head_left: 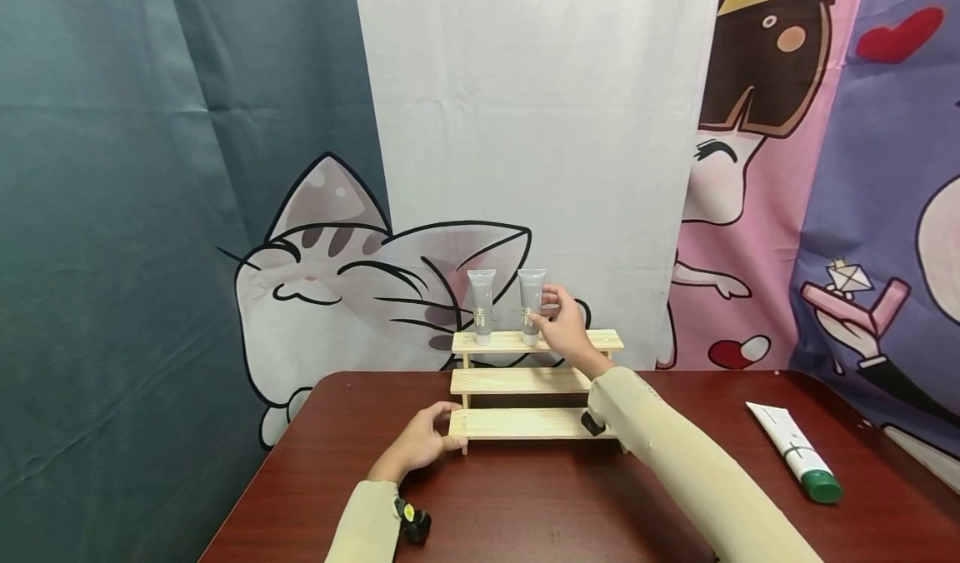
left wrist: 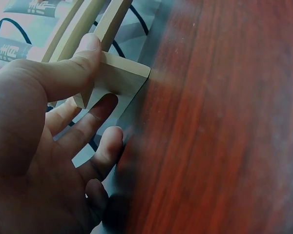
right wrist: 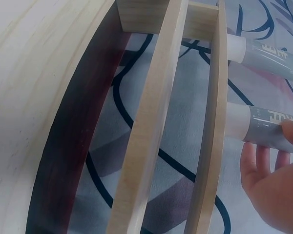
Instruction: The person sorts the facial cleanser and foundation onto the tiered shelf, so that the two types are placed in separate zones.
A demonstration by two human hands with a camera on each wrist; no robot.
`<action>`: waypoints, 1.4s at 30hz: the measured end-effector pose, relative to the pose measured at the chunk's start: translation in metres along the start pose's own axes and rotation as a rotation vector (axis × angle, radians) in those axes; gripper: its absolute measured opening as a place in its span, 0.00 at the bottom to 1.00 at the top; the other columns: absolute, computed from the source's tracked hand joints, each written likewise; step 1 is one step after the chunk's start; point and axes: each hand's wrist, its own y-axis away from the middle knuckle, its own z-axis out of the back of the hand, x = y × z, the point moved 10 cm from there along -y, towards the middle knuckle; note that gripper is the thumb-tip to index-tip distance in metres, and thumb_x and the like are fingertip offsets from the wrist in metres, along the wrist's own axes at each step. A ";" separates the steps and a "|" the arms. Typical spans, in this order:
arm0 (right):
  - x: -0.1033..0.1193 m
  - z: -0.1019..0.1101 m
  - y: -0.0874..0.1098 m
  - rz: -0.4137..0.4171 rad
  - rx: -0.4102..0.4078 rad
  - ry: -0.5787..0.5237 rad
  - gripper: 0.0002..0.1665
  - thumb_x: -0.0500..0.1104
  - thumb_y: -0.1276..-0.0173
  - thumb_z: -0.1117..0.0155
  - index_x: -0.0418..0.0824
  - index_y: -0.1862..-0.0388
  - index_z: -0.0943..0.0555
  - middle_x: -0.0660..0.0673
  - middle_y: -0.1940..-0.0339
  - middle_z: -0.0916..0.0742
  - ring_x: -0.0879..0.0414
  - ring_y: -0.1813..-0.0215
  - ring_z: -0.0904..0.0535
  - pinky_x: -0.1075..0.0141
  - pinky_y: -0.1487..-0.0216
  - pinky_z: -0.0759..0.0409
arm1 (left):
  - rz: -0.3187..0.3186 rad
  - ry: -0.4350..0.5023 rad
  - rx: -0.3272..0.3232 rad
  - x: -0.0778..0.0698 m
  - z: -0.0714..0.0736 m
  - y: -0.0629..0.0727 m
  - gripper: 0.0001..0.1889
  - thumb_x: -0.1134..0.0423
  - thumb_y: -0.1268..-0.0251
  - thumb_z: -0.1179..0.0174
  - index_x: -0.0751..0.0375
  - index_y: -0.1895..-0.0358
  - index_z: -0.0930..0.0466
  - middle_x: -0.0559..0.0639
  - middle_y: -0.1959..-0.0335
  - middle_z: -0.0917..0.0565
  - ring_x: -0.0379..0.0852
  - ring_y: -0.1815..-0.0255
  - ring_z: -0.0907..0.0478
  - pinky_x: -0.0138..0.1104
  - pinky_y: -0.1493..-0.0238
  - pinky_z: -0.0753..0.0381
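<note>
A three-step wooden rack (head_left: 517, 424) stands on the table. On its top step two grey squeeze tubes with white caps stand upright, cap down, side by side. My right hand (head_left: 567, 330) holds the right tube (head_left: 531, 290) between thumb and fingers, its cap at the top step. The left tube (head_left: 482, 296) stands untouched beside it. My left hand (head_left: 420, 442) grips the left end of the lowest step. In the left wrist view the thumb (left wrist: 88, 46) lies over the step's edge, with fingers behind the wooden side panel (left wrist: 119, 78).
A white tube with a green cap (head_left: 791, 446) lies on the right side of the dark red table (head_left: 540, 505). Behind the table hangs a curtain (head_left: 540, 130) printed with cartoon figures, close behind the rack.
</note>
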 end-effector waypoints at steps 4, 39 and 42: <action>0.000 0.001 0.000 0.008 -0.001 0.000 0.31 0.30 0.33 0.35 0.35 0.33 0.33 0.34 0.45 0.23 0.39 0.45 0.22 0.49 0.45 0.23 | -0.005 -0.002 0.001 0.000 -0.001 0.000 0.27 0.64 0.44 0.27 0.66 0.41 0.25 0.60 0.46 0.18 0.52 0.49 0.23 0.52 0.43 0.29; -0.006 0.015 0.004 -0.014 0.019 -0.012 0.33 0.34 0.36 0.32 0.37 0.33 0.31 0.35 0.41 0.20 0.39 0.44 0.21 0.53 0.50 0.21 | 0.000 -0.007 0.004 0.001 0.001 -0.001 0.27 0.64 0.43 0.27 0.65 0.41 0.25 0.59 0.46 0.18 0.51 0.50 0.24 0.50 0.45 0.29; -0.009 0.017 0.006 -0.031 0.024 -0.005 0.33 0.35 0.36 0.32 0.37 0.33 0.31 0.35 0.40 0.20 0.39 0.44 0.21 0.53 0.51 0.21 | 0.002 -0.008 0.006 0.002 0.000 -0.001 0.27 0.64 0.43 0.27 0.65 0.41 0.25 0.59 0.47 0.18 0.51 0.50 0.24 0.50 0.44 0.29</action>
